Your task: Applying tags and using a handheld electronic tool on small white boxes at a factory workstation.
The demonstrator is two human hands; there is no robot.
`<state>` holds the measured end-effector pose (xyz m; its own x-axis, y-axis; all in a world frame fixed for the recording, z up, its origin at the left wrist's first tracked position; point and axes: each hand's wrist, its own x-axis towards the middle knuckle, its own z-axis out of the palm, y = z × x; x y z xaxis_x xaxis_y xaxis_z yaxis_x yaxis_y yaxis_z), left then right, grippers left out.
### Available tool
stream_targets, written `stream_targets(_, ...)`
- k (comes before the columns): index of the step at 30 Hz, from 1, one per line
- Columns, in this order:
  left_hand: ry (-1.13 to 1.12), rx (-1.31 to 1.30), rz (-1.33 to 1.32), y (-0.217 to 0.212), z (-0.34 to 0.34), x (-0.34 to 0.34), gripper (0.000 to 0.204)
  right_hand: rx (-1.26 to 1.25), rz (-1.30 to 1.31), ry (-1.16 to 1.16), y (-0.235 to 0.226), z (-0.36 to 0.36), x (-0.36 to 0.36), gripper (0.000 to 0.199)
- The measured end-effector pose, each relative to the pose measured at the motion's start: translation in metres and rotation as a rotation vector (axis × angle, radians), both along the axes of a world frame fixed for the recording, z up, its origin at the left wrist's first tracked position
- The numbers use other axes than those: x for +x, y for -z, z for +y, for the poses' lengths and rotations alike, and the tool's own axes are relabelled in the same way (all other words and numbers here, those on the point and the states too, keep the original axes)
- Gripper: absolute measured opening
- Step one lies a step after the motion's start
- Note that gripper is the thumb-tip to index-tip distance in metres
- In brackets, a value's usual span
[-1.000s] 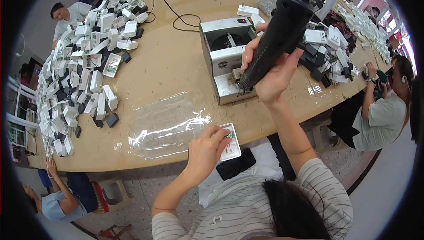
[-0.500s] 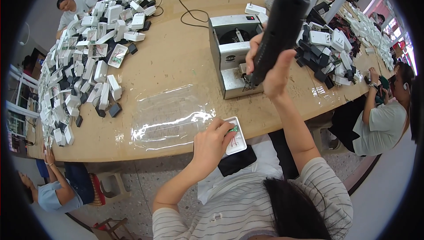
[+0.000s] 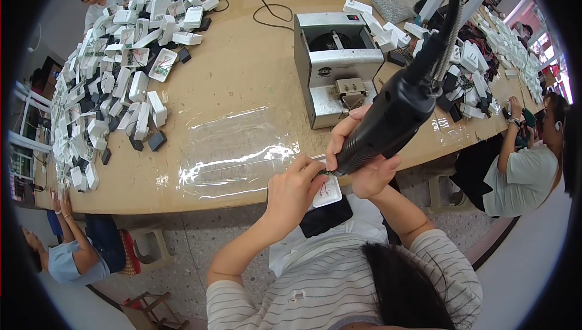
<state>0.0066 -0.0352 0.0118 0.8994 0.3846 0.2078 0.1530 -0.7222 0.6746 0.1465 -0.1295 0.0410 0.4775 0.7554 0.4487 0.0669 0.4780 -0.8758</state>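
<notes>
So the small white rectangular plastic casing [image 3: 328,191] sits right at the near edge of the tan wooden table [image 3: 254,81], pinched in your left hand [image 3: 295,193], fingers curled closed around its left side. Your right hand [image 3: 361,159] is wrapped tight around the grip of the black electric screwdriver [image 3: 391,121], and the tool's tip comes down onto the casing just where your two hands meet. They're basically touching each other there. The screwdriver's body angles up and to the far right, with its cable running off the top of the view.

Just beyond your hands is the grey metal box-shaped screw feeder [image 3: 335,66], near but not touching. To the left of the hands lies a clear plastic sheet [image 3: 233,148] flat on the table, and that patch is your open room. Further left, a long heap of white casings [image 3: 115,69] runs along the table's far-left rim. On the right there's another cluster of white parts [image 3: 467,63], and a person in a pale green shirt [image 3: 521,172] sits close off the table's right end.
</notes>
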Motion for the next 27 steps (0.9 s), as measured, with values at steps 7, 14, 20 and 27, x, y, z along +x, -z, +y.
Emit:
stream_targets(7, -0.006, 0.007, 0.012, 0.001, -0.001, -0.001, 0.016, -0.027, 0.025, 0.010, 0.008, -0.003, -0.003, 0.098)
stream_targets(14, -0.006, 0.002, 0.019, 0.001, 0.000, 0.000, 0.016, -0.017, 0.026, 0.014, 0.015, -0.002, -0.004, 0.094)
stream_targets(20, -0.013, 0.033, 0.008, 0.001, -0.001, 0.000, 0.017, -0.021, 0.059, -0.002, 0.028, -0.001, -0.006, 0.089)
stream_targets(27, 0.026, -0.007, 0.023, 0.001, 0.001, 0.000, 0.020, -0.006, 0.184, -0.060, 0.037, 0.004, -0.008, 0.099)
